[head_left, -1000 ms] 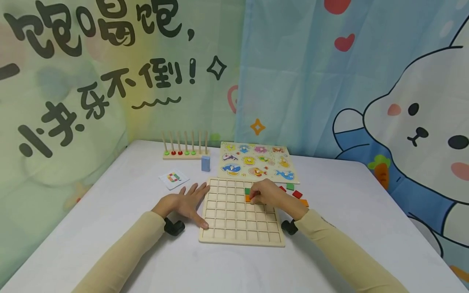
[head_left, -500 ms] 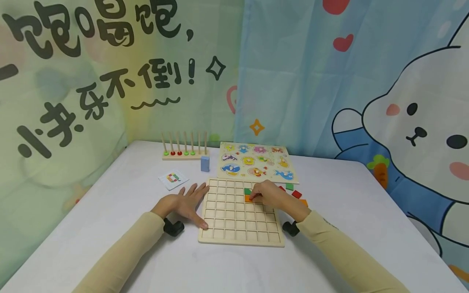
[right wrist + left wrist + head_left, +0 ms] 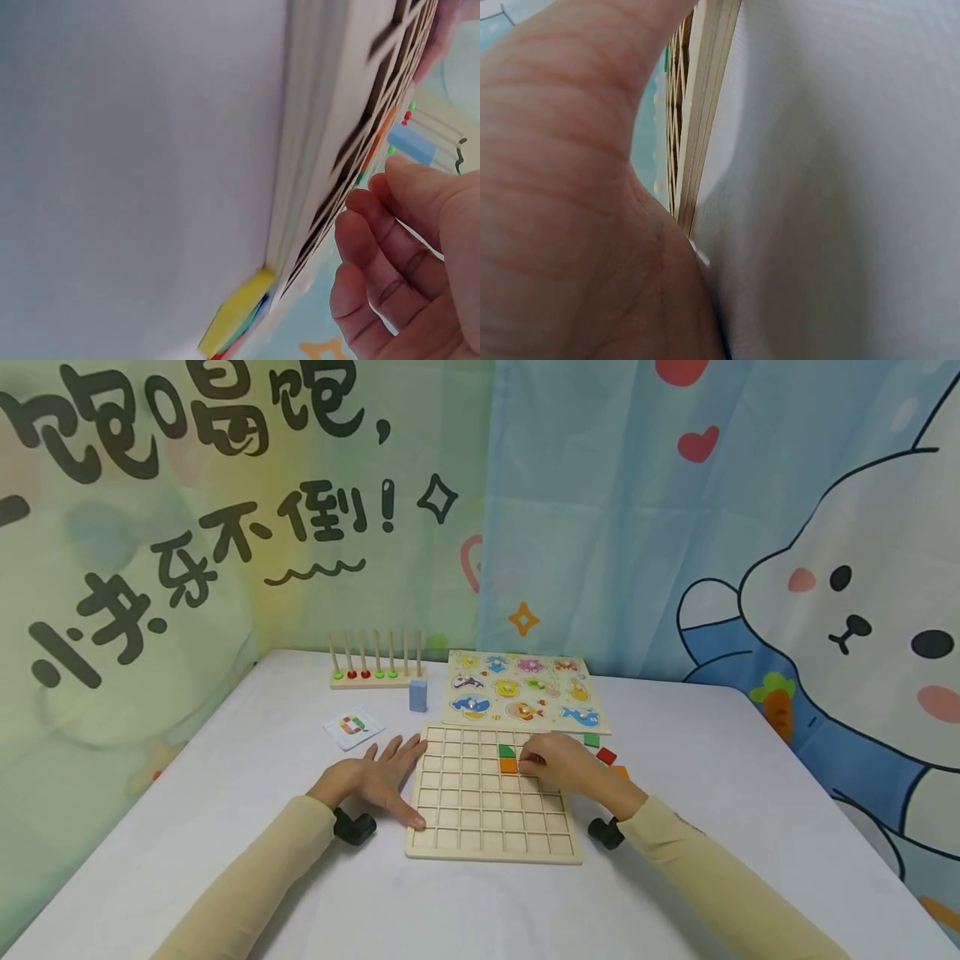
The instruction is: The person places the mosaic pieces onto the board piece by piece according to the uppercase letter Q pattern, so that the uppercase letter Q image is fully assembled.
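A wooden grid board point(image 3: 487, 818) lies flat on the white table. In its upper part sit a green tile with a rounded corner point(image 3: 506, 750) and, just below it, an orange square tile point(image 3: 508, 766). My left hand point(image 3: 378, 779) rests at the board's left edge, fingers spread, thumb on the lower left rim. Just right of the two tiles is my right hand point(image 3: 566, 767), low over the grid. Its fingers point(image 3: 360, 232) are loosely bent in the right wrist view, with nothing showing between the tips and the thumb.
Loose tiles lie right of the board, among them a green tile point(image 3: 592, 740), a red tile point(image 3: 606, 756) and an orange tile point(image 3: 619, 772). Behind stand an animal puzzle board point(image 3: 491, 697), a peg rack point(image 3: 375, 683) and a blue block point(image 3: 418, 696). A pattern card point(image 3: 354, 727) lies left.
My right hand has shifted slightly right, off the orange tile, which now shows whole in its cell. The left hand stays at the board's edge.
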Available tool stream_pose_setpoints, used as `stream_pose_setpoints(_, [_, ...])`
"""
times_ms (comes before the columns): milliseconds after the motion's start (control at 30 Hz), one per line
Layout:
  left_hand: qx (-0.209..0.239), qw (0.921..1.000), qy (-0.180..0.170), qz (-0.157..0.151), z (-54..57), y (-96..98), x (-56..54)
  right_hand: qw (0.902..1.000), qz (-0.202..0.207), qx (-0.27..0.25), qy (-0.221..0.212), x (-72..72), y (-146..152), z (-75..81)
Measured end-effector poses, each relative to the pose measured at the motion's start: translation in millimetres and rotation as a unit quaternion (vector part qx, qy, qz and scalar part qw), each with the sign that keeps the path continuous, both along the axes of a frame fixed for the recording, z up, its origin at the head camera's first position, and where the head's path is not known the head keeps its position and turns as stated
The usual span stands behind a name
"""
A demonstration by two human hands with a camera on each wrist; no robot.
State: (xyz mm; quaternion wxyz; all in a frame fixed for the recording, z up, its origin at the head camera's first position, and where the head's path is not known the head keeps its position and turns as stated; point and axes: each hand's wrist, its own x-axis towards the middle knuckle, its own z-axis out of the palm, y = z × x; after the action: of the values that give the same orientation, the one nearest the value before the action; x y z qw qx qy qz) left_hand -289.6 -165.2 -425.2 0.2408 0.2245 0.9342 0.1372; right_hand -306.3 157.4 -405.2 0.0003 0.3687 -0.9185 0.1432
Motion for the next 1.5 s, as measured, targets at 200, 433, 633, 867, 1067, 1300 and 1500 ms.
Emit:
stream_pose_setpoints(200, [0.002, 0.9999, 0.012, 0.004, -10.2, -2.1, -5.3, 0.9993, -0.022, -0.014, -0.026, 0.9, 16.9, 6.6])
stream_pose_setpoints(433, [-0.002, 1.0, -0.005, -0.002, 0.8, 1.0, -0.1, 0.9916, -0.114, -0.002, -0.061, 1.4, 53.6, 13.9])
stream_pose_setpoints(633, [-0.004, 1.0, 0.004, -0.002, -2.6, -1.3, -1.1, 0.9813, -0.171, 0.001, -0.088, 0.0, 92.6, 17.6])
stream_pose_setpoints(867, [0.005, 0.9999, -0.01, -0.006, 8.2, 0.7, 5.4, 0.9729, -0.185, 0.033, -0.134, 3.0, 124.2, 13.2])
stream_pose_setpoints(1067, [0.002, 1.0, -0.002, -0.002, 4.9, 0.9, 4.8, 0.9722, -0.18, 0.022, -0.148, 4.6, 137.3, 4.8])
stream_pose_setpoints(1300, [0.004, 1.0, 0.002, 0.001, -1.2, -0.7, 0.8, 0.9684, -0.195, 0.021, -0.154, 3.9, 139.8, 3.2])
stream_pose_setpoints(1500, [0.008, 1.0, 0.002, 0.003, -5.3, -1.0, -1.7, 0.9639, -0.214, 0.02, -0.156, 4.9, 141.9, 3.6])
